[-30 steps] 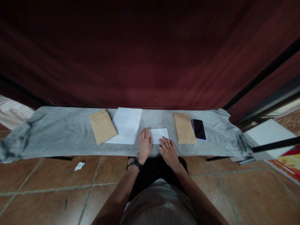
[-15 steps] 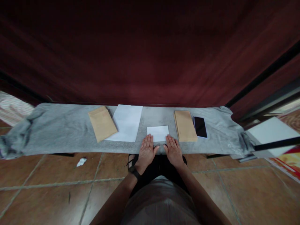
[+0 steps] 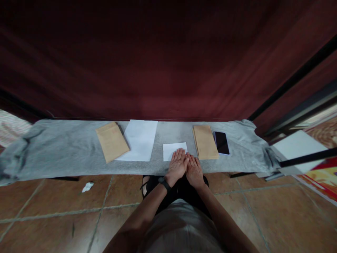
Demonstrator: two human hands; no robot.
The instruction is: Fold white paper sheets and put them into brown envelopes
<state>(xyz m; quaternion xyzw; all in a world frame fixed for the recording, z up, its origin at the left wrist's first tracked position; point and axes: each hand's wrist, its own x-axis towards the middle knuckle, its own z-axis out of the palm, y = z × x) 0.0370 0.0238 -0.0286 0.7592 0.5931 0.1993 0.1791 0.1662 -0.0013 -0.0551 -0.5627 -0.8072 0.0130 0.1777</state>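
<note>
A small folded-looking white paper (image 3: 168, 151) lies flat near the front edge of the grey cloth. My left hand (image 3: 178, 163) rests flat on its right part, fingers stretched out, covering its lower right corner. Close beside it, my right hand (image 3: 194, 172) lies with fingers extended at the paper's right edge, its thumb side touching my left hand. Neither hand grips anything. To the right is a stack of brown envelopes (image 3: 206, 142). On the left, larger white sheets (image 3: 142, 140) lie partly under another brown envelope pile (image 3: 112, 141).
A phone (image 3: 222, 143) lies right of the envelope stack. The grey cloth (image 3: 65, 147) covers a long narrow surface against a dark red panel (image 3: 168, 77). A white board (image 3: 297, 149) and a black bar stand at the right. A paper scrap (image 3: 87, 187) is on the tiled floor.
My left hand has slid right across the small white paper, from its left side to beside my right hand. The view has shifted slightly; my right hand stays near the paper's right edge.
</note>
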